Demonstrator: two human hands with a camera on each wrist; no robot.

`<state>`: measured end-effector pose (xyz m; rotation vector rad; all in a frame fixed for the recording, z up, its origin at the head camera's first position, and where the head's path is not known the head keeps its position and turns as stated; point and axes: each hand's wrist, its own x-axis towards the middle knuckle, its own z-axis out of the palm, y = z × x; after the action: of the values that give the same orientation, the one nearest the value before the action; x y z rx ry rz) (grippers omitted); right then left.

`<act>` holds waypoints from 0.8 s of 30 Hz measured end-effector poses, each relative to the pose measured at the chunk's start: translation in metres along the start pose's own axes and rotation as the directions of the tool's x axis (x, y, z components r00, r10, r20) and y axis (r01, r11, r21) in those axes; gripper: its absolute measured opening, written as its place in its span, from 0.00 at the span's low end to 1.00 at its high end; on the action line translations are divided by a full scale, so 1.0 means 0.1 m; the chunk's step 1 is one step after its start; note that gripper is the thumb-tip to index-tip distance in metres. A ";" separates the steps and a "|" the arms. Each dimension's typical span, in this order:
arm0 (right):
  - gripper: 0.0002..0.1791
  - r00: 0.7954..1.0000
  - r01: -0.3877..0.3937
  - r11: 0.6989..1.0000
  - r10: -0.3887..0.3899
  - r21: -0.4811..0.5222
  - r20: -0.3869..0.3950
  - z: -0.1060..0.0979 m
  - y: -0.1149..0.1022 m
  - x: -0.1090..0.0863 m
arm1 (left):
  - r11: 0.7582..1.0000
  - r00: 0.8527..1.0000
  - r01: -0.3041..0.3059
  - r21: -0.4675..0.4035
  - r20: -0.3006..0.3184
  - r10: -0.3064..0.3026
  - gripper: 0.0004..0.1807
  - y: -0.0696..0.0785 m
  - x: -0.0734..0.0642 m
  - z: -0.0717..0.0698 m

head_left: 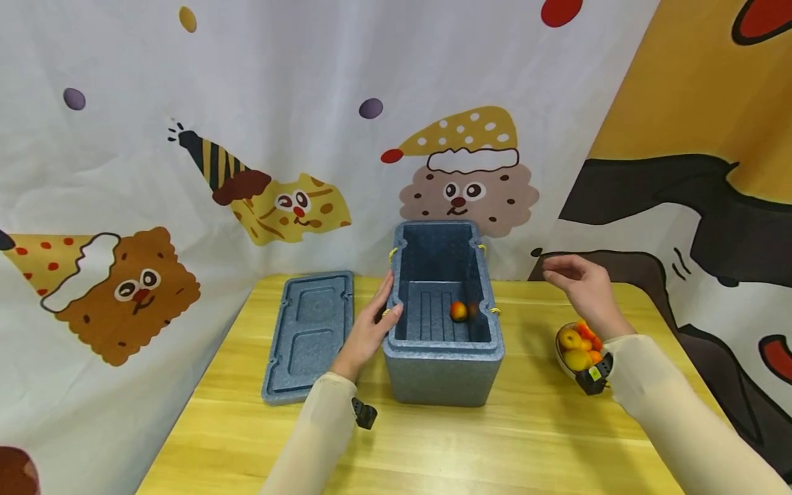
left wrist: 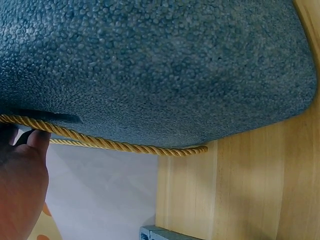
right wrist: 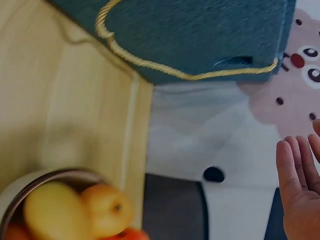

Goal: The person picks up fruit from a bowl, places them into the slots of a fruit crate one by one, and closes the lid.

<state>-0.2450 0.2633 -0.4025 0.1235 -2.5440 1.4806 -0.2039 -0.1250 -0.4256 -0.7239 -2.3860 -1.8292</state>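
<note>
A blue-grey foam box (head_left: 445, 379) stands uncovered on the table, with yellow rope (left wrist: 125, 146) along its sides. My left hand (head_left: 365, 333) rests against the box's left wall, fingers stretched along the outside and thumb at the rim. Inside, on the ribbed floor near the right wall, lies a red-and-yellow fruit (head_left: 458, 311). My right hand (head_left: 586, 292) is raised in the air to the right of the box with nothing in it, its fingers extended. Below it sits a bowl (head_left: 559, 356) of yellow, orange and red fruit, partly covered by the wrist in the head view.
The box's flat lid (head_left: 312, 337) lies on the wooden table (head_left: 433, 450), left of the box. Right behind the table hangs a cloth (head_left: 297, 89) printed with cartoon biscuits and cheese in party hats.
</note>
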 end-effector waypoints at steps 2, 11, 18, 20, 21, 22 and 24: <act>0.19 1.000 -0.009 1.000 0.009 -0.007 0.008 -0.03 0.08 -0.04 | 1.000 1.000 0.002 0.000 -0.002 -0.002 0.33 0.00 -0.01 0.00; 0.25 0.995 -0.103 0.993 0.103 -0.052 0.007 -0.25 0.39 -0.22 | 1.000 1.000 0.007 -0.007 -0.017 -0.007 0.33 -0.01 0.00 0.00; 0.25 0.990 -0.137 0.986 0.138 -0.089 0.003 -0.35 0.58 -0.26 | 1.000 1.000 0.010 -0.014 -0.002 -0.010 0.33 0.00 0.00 -0.01; 0.26 0.988 -0.150 0.983 0.152 -0.110 0.011 -0.36 0.63 -0.28 | 1.000 1.000 0.006 -0.016 -0.001 -0.006 0.33 -0.01 0.00 -0.01; 0.26 0.988 -0.153 0.981 0.156 -0.116 0.016 -0.37 0.66 -0.29 | 1.000 1.000 0.006 -0.017 0.000 -0.006 0.33 -0.01 0.00 0.00; 0.26 0.987 -0.154 0.979 0.158 -0.133 0.018 -0.37 0.68 -0.29 | 1.000 1.000 0.005 -0.019 -0.001 -0.005 0.33 -0.02 0.00 0.00; 0.25 0.987 -0.156 0.976 0.161 -0.155 0.022 -0.38 0.72 -0.29 | 1.000 1.000 0.003 -0.019 -0.003 -0.003 0.33 -0.03 -0.01 -0.01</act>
<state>-0.2240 0.3314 -0.4518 -0.0790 -2.7400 1.3382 -0.2046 -0.1263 -0.4280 -0.7193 -2.3723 -1.8548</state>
